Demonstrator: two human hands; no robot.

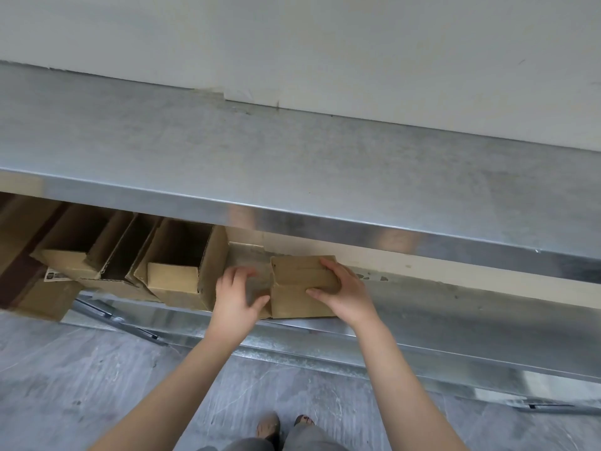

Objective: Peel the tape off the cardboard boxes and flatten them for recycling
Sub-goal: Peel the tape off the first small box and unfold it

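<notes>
A small closed cardboard box [300, 289] sits on the lower metal shelf [422, 323] beneath the tabletop. My right hand [344, 292] grips its right side, fingers over the top and thumb on the front face. My left hand [239, 297] holds its left side, where a taped, greyish face [250, 268] shows, with the thumb at the front corner. Left of it stand several open cardboard boxes [182, 268], tipped on their sides with flaps out.
A bare stainless steel tabletop [292, 157] runs across the view against a white wall, its front edge overhanging the shelf. The grey concrete floor [81, 385] lies below, with my feet near the bottom centre. A box with a label [53, 275] sits at the far left.
</notes>
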